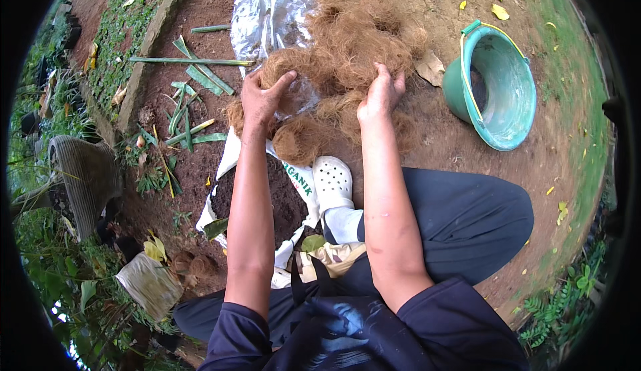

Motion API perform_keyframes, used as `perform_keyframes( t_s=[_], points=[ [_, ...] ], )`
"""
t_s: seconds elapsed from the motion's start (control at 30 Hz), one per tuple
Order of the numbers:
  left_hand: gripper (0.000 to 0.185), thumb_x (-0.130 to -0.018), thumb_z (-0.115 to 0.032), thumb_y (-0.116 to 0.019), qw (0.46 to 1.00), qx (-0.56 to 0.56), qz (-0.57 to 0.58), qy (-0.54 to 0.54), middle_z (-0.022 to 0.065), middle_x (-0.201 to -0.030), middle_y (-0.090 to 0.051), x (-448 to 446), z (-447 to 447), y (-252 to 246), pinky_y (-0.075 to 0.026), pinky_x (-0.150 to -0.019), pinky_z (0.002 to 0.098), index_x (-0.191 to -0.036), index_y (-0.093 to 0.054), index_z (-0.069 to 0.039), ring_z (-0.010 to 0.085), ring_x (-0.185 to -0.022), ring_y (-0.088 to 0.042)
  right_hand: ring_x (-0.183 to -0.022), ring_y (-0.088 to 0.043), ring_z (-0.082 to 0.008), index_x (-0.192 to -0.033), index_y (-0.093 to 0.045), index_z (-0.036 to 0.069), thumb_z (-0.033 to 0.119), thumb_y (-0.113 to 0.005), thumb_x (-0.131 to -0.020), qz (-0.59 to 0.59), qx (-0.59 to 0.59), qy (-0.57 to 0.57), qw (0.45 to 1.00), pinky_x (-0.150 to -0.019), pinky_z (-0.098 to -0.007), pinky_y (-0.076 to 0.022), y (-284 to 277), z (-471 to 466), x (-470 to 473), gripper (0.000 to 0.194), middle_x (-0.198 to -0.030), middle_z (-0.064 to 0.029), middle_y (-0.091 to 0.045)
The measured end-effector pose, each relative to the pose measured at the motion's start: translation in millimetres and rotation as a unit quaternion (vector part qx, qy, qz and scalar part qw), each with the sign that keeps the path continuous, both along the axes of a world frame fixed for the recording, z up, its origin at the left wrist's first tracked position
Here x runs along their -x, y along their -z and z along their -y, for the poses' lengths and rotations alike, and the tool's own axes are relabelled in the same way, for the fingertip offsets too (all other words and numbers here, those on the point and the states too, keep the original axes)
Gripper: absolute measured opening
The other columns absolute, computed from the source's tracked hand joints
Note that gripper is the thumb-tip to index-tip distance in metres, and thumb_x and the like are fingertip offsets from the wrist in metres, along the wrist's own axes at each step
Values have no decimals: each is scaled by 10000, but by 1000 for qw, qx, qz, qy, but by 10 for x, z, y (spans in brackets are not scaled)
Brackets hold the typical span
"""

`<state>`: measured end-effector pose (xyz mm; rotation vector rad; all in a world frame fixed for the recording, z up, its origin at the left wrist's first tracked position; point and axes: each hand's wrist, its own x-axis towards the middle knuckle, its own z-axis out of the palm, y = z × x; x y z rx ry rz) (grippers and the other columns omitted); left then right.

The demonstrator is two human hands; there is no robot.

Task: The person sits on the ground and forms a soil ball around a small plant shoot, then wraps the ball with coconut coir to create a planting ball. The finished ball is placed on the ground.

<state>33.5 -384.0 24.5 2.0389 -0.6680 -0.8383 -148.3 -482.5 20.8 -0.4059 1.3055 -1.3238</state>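
Observation:
My left hand [264,95] is closed around a tuft of brown coconut fibre [288,65], thumb on its near side. My right hand [380,90] reaches to the near right edge of the large heap of coconut fibre [370,35], palm turned up and fingers curled; whether it grips any strands cannot be told. A rounded clump of fibre [299,140] lies between my forearms, just beyond the white clog. Under and beyond my left hand spreads a clear plastic sheet or bag [270,10]. An open white sack [305,185] of dark soil [285,195] lies below, partly behind my left forearm.
A green bucket [455,90] with a yellow handle lies tipped on the right. Cut green stems [195,61] and leaf pieces are scattered at the left, near a low concrete edging [145,45]. A grey ribbed pot [87,180] stands far left. My white clog [333,180] is beside the sack.

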Motion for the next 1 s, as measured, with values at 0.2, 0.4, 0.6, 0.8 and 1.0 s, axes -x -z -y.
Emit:
perform_keyframes(
  t_s=[0.2,0.4,0.6,0.8,1.0],
  points=[
    [576,-956,-448,-566,912,227,-323,-114,115,-1326,-561,57,82,-124,-504,-968,423,-1433,-436,-152,256,-1165,-586,-1169,-548,-280,-1338,-471,28,104,-541,-826,69,19,54,996,-992,-418,-466,-187,-4,7,523,-1297,-151,-551],
    [706,-961,-655,-426,878,177,-422,-140,110,-1364,-556,71,58,-131,-462,-1045,459,-1435,-439,-132,270,-1226,-563,-1130,-543,-286,-1194,-513,68,135,-559,-780,123,5,86,989,-943,-447,-493,-337,39,63,422,-1224,-127,-544],
    [737,-969,-664,-393,877,196,-416,-135,121,-1359,-557,141,71,-163,-465,-1044,459,-1444,-424,-101,273,-1233,-561,-960,-629,-253,-1042,-574,72,139,-582,-810,255,42,24,966,-834,-401,-542,-367,90,115,241,-1039,-83,-626],
    [682,-988,-599,-443,943,154,-268,-122,135,-1322,-566,117,206,-8,-486,-998,435,-1428,-430,-78,259,-1199,-575,-978,-656,-248,-1152,-597,46,111,-728,-796,311,72,-172,932,-868,-364,-555,-591,-63,37,385,-1097,-80,-661],
    [638,-1007,-569,-409,963,93,-231,-102,136,-1315,-541,69,245,172,-547,-822,405,-1427,-413,-88,245,-1131,-578,-1052,-620,-219,-1243,-557,6,7,-796,-750,114,90,-187,972,-971,-372,-481,-512,-162,-111,548,-1180,-97,-641]
  ],
)
